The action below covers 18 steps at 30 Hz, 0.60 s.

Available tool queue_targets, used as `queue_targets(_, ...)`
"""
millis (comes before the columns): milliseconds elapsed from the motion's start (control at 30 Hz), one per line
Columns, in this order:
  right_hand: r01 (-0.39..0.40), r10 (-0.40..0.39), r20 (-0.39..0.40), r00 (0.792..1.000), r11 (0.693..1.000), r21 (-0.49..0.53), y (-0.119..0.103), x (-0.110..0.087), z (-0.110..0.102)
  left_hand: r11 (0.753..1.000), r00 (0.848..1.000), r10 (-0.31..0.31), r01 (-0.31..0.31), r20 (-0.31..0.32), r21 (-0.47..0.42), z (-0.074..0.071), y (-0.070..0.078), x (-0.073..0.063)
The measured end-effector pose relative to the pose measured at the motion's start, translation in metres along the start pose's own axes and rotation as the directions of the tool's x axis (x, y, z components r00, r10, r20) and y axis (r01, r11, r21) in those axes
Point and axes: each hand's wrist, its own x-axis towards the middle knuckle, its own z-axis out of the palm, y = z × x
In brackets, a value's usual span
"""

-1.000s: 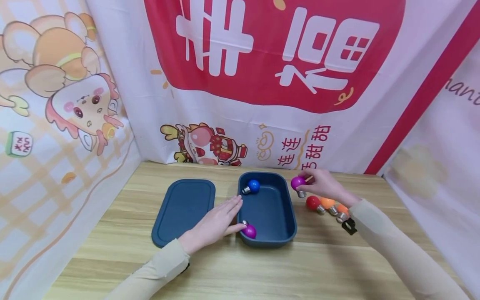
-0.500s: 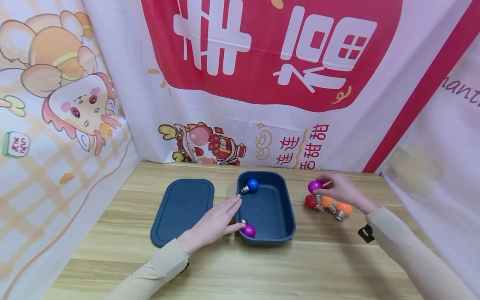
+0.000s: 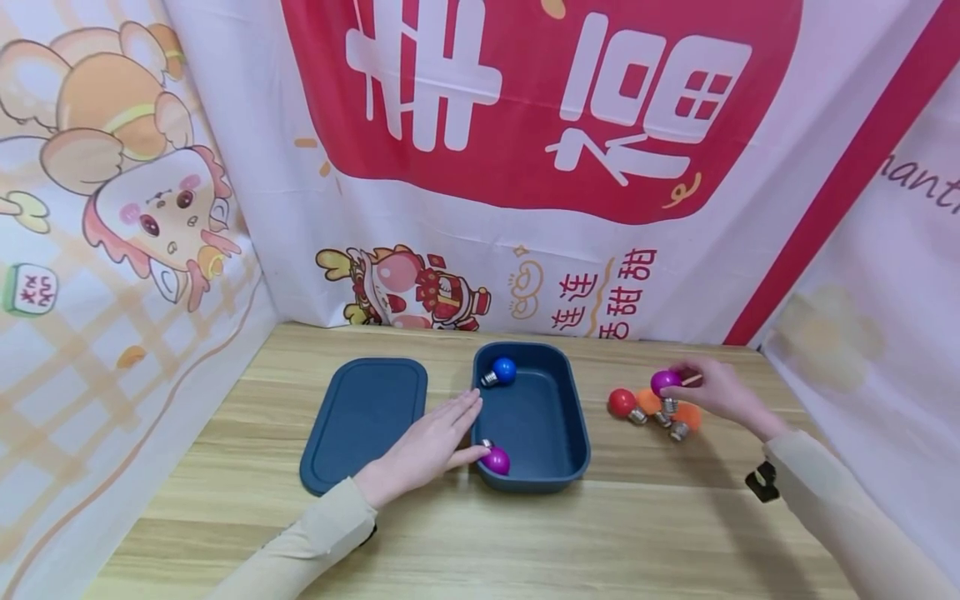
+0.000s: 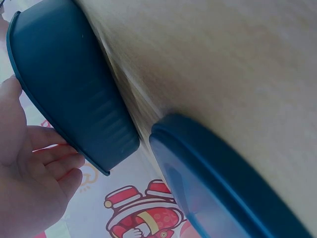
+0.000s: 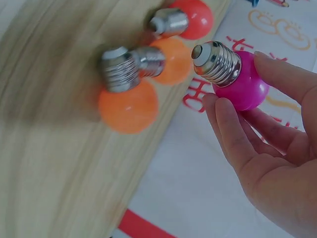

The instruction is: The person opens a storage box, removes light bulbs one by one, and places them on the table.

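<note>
A purple light bulb (image 5: 246, 85) is pinched between thumb and fingers of my right hand (image 3: 716, 390), its metal screw base pointing away from the palm. Below and beside it on the table lie a red bulb (image 3: 621, 402) and two orange bulbs (image 5: 129, 106). My left hand (image 3: 427, 446) rests with straight fingers against the near left rim of a dark blue box (image 3: 581, 442). In the left wrist view the fingers touch the rim from outside. Inside the box are a blue bulb (image 3: 503, 371) at the far left and another purple bulb (image 3: 497, 461) near the left thumb.
The flat dark blue lid (image 3: 363, 421) lies on the wooden table (image 3: 480, 542) left of the box. Printed cloth (image 3: 517, 192) hangs behind the table and along both sides. A black strap shows at the right wrist.
My right hand has carried the purple bulb to the right, from beside the box to over the orange bulbs. The left hand stays at the rim; the view has shifted slightly.
</note>
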Motion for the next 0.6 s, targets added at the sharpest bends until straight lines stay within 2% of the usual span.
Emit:
queue_targets(400,-0.034,0.035,-0.015,0.999,0.999,0.008,0.03,-0.014,-0.005,1.0,1.0,-0.009,0.009,0.015,-0.009,0.0,0.001,0.001)
queue_targets(600,-0.053,0.051,-0.033,0.998,0.998,-0.036,0.044,-0.02,-0.008,1.0,1.0,-0.013,0.013,0.019,-0.007,0.0,0.001,0.001)
